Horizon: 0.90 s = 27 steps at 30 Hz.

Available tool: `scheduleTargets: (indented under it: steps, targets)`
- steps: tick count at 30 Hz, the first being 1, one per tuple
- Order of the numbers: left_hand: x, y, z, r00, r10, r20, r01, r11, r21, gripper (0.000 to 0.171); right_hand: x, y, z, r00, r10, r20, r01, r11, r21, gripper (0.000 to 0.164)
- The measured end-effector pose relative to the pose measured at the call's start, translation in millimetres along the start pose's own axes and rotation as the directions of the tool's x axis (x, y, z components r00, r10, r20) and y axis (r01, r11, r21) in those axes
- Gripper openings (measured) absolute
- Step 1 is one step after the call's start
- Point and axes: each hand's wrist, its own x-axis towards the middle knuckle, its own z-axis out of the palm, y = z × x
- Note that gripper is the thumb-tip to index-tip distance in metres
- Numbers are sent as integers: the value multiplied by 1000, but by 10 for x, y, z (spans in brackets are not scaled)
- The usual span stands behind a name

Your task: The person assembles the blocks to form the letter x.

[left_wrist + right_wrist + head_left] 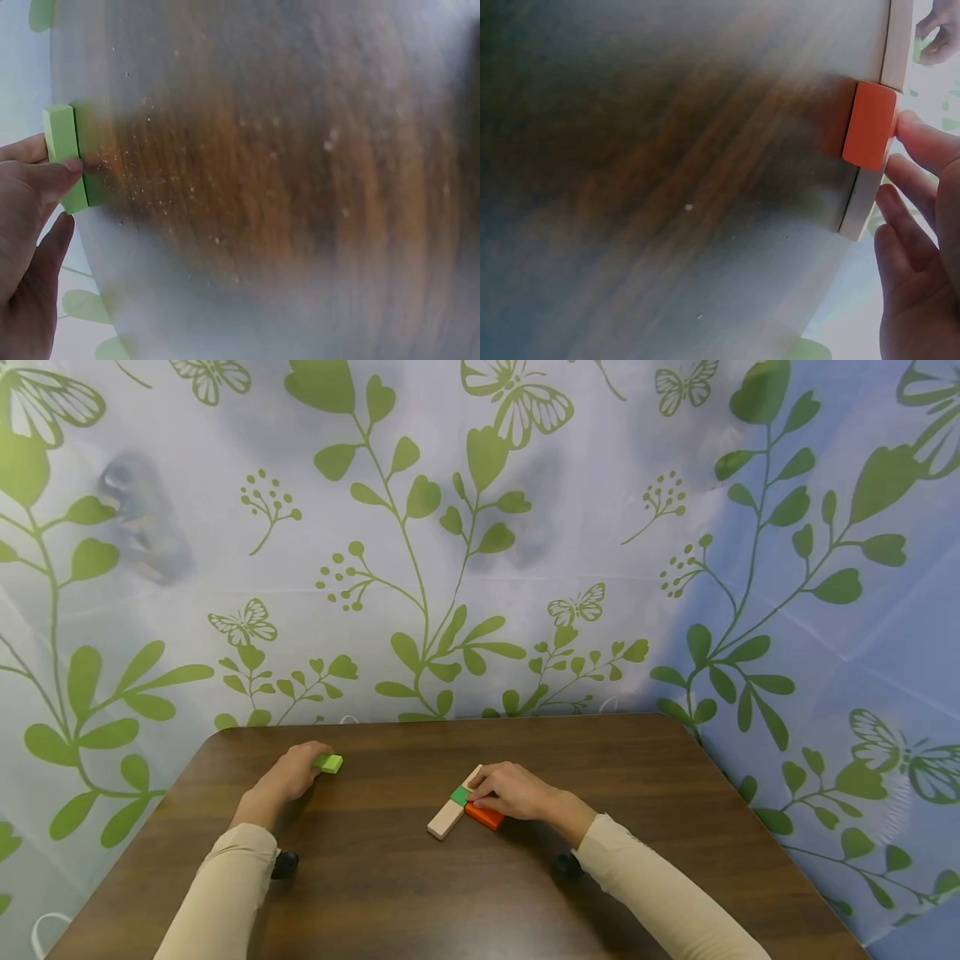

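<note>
On the left of the table, my left hand (300, 768) pinches a light green block (327, 763); the left wrist view shows the thumb on one face of this block (66, 154). Near the table's middle, my right hand (513, 789) is at a small group of blocks, its fingertips by their edges. An orange block (484, 815) lies against a row made of a plain wooden block (446, 819), a green block (458, 796) and another plain wooden block (472, 776), partly covered by the fingers. In the right wrist view, the thumb touches the orange block (871, 126).
The brown wooden table (375, 893) has its far edge against a curtain (420, 568) printed with green leaves and butterflies. Dark wrist-camera parts (285, 865) show beside both sleeves.
</note>
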Motion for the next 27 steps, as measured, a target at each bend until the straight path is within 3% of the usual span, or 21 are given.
scheduleTargets:
  steps: [10, 17, 20, 27]
  targets:
    - [-20, -3, -34, 997, 68, 28, -68, 998, 2, 35, 0, -4, 13, 1000, -6, -4, 6, 1000, 2, 22]
    - [9, 18, -51, 997, 74, -30, -77, 990, -121, 30, 1, 12, 19, 1000, -9, -11, 9, 1000, -6, 22]
    - [40, 48, -66, 998, 55, -23, -58, 984, -170, 30, 3, 11, 15, 1000, -14, -14, 14, 1000, -1, 22]
    - [84, 138, -135, 997, -10, 80, 34, 953, -301, 32, 3, -6, 7, 998, -49, -35, 49, 999, 2, 21]
